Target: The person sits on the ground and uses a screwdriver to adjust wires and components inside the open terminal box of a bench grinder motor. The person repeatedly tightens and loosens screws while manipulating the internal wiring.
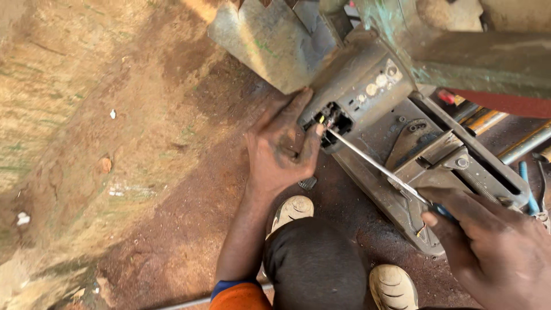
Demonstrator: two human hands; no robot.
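Observation:
My left hand (281, 150) rests against a grimy grey metal machine housing (367, 77), fingers beside a small dark opening (337, 119) with wires inside. My right hand (488, 247) grips the blue handle of a long screwdriver (373, 165). Its thin shaft runs up and left across the machine's base plate (402, 138), and its tip sits at the opening, close to my left thumb. Round buttons show on the housing's face above the opening.
A bent metal sheet (270, 40) leans at the top. Pipes (525, 143) and a blue-handled tool (528, 192) lie at right under a red-edged beam (505, 103). My knee and pale shoes (293, 209) are below. Reddish dirt ground (115, 143) spreads left.

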